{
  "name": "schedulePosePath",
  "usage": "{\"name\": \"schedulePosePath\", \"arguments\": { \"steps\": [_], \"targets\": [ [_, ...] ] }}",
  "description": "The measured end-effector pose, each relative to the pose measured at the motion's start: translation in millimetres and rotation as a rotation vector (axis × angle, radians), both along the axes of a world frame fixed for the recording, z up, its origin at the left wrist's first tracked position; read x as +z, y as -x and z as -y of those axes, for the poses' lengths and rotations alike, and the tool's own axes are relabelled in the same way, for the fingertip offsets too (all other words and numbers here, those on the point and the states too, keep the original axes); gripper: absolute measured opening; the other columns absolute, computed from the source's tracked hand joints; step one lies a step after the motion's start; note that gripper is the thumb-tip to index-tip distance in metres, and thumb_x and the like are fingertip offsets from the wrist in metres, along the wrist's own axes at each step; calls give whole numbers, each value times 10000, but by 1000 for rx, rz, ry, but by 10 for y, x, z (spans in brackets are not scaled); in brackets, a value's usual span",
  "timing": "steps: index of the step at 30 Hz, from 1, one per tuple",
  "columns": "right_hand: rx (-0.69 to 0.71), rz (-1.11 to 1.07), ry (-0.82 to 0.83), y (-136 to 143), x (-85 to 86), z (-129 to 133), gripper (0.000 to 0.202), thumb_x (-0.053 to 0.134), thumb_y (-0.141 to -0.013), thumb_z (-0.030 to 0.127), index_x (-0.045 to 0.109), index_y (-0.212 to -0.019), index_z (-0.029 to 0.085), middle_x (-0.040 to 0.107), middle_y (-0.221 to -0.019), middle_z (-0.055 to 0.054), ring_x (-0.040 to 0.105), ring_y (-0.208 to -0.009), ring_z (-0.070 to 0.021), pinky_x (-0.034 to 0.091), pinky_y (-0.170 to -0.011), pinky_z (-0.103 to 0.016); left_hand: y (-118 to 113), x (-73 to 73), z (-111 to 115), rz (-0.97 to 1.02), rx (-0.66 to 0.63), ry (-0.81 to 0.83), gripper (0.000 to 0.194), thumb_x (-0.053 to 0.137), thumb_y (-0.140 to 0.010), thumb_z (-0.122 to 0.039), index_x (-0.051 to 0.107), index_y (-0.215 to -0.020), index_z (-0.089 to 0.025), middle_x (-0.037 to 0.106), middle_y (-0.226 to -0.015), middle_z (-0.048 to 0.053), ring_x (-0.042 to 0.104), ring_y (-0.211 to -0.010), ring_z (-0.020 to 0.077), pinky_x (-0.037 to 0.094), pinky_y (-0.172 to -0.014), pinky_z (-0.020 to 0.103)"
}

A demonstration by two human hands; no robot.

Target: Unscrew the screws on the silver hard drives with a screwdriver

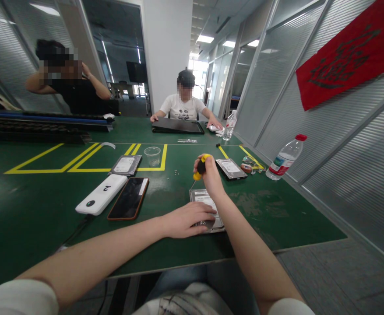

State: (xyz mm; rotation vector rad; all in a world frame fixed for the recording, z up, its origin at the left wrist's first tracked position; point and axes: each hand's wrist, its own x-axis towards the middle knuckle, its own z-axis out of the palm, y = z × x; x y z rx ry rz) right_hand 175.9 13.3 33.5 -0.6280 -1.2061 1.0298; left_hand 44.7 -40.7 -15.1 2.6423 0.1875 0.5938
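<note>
A hard drive (219, 224) lies label up near the front edge of the green table. Across its left side rests my left hand (192, 218), flat, with the fingers stretched over the label. My right hand (210, 175) is wrapped round the yellow and black handle of a screwdriver (197, 176). The screwdriver tilts, its thin shaft running down to the drive's far left corner. Whether the tip sits in a screw is too small to tell. Several tiny screws (176, 172) are scattered on the table just beyond the drive.
Another hard drive (231, 169) lies to the right, and one more (125, 165) at left beside a clear plastic cup (152, 156). Closer are a white power bank (101, 194) and a phone (128, 199). A water bottle (285, 157) stands at right. Two people sit across the table.
</note>
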Motion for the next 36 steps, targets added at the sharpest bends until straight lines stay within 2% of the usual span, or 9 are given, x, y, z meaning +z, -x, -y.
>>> {"name": "schedulePosePath", "arguments": {
  "steps": [4,8,11,16,21,26,29,33,36],
  "targets": [
    [-37,14,23,-13,-41,-36,464,419,-863,639,571,-1009,225,586,-801,11,586,-674,-101,487,-640,-242,-1,-3,-3,5,-3,-2,435,307,-1036,-446,551,-1242,-152,554,-1339,162,483,-1275,263,356,-1088,427],
    [-138,118,4,-20,-13,-6,354,608,-794,553,523,-918,232,596,-812,23,604,-742,-112,497,-709,-248,3,-10,-6,-3,3,3,397,333,-1031,-436,542,-1252,-180,540,-1360,144,474,-1287,253,345,-1097,419],
    [-119,92,-3,-15,22,26,383,673,-752,518,443,-890,244,611,-821,42,611,-696,-99,509,-703,-257,7,-9,-2,-1,3,5,387,339,-1030,-423,542,-1249,-177,540,-1362,143,471,-1289,251,341,-1098,415],
    [-47,55,-5,-11,8,16,345,580,-814,555,437,-907,255,571,-703,72,565,-584,-79,464,-593,-223,5,-8,2,-3,4,6,381,341,-1028,-414,546,-1242,-175,547,-1353,145,476,-1281,253,349,-1089,415],
    [-15,42,2,-15,-51,-41,460,393,-870,634,550,-1042,237,576,-810,17,586,-670,-102,490,-655,-255,0,-5,2,0,-1,3,389,336,-1028,-416,549,-1238,-168,553,-1343,153,484,-1273,259,357,-1084,424],
    [-98,144,-7,-22,-19,-11,389,608,-776,586,517,-938,243,621,-909,7,615,-815,-125,509,-778,-275,2,-9,0,1,6,0,416,320,-1032,-436,551,-1242,-162,550,-1346,156,483,-1275,257,358,-1088,422],
    [-51,120,-6,-14,25,32,416,674,-742,537,410,-897,255,634,-863,31,631,-758,-113,512,-743,-274,3,-17,-2,5,4,-1,413,329,-1031,-437,550,-1244,-161,547,-1351,157,480,-1277,257,356,-1090,420],
    [0,89,-5,-4,28,42,392,602,-787,579,418,-918,258,569,-702,71,562,-594,-87,473,-607,-235,1,-16,-3,9,-2,-2,404,333,-1032,-425,550,-1243,-159,551,-1344,162,480,-1277,263,358,-1086,428],
    [7,52,-19,-7,-8,10,435,441,-847,654,512,-983,248,555,-715,45,554,-607,-92,468,-600,-238,-1,-11,-2,13,-4,0,419,318,-1034,-436,549,-1244,-157,553,-1339,162,481,-1277,261,357,-1087,424]
  ]
}}
